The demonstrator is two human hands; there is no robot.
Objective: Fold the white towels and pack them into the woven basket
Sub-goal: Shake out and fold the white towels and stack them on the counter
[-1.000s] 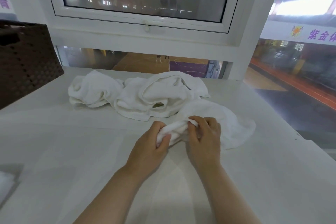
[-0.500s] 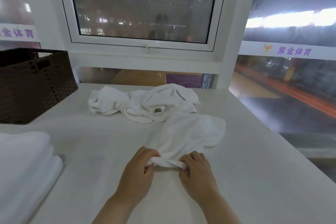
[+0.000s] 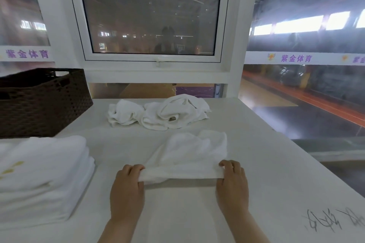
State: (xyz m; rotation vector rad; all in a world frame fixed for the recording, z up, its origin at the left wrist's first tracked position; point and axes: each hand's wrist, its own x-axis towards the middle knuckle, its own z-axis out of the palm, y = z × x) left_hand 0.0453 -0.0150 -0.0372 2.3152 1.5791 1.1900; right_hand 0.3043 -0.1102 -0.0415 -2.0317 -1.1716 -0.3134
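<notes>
Gripping the near edge of a towel (image 3: pixel 189 156), the left hand (image 3: pixel 126 189) and right hand (image 3: pixel 233 185) sit apart at its two corners, fingers curled over the hem and thumbs tucked under, so the edge runs taut between them just above the table (image 3: pixel 177 213). Both forearms reach in from the bottom, palms down. The rest of that towel lies rumpled on the table beyond the hands. Farther back, near the window (image 3: pixel 150 14), a pile (image 3: pixel 158 113) of unfolded towels is heaped in soft lumps. At the left, a stack (image 3: pixel 43 177) of folded towels rests on the table, thick and square-edged, with a faint gold mark on top. Behind it stands the basket (image 3: pixel 43 102), dark brown, woven, rectangular, with a cut-out handle in its end wall; what it holds cannot be seen. The table is white and matte, with dark scribbles (image 3: pixel 333 221) at its near right. Glass beyond shows a large hall with an orange-edged floor and purple lettering on white banners.
</notes>
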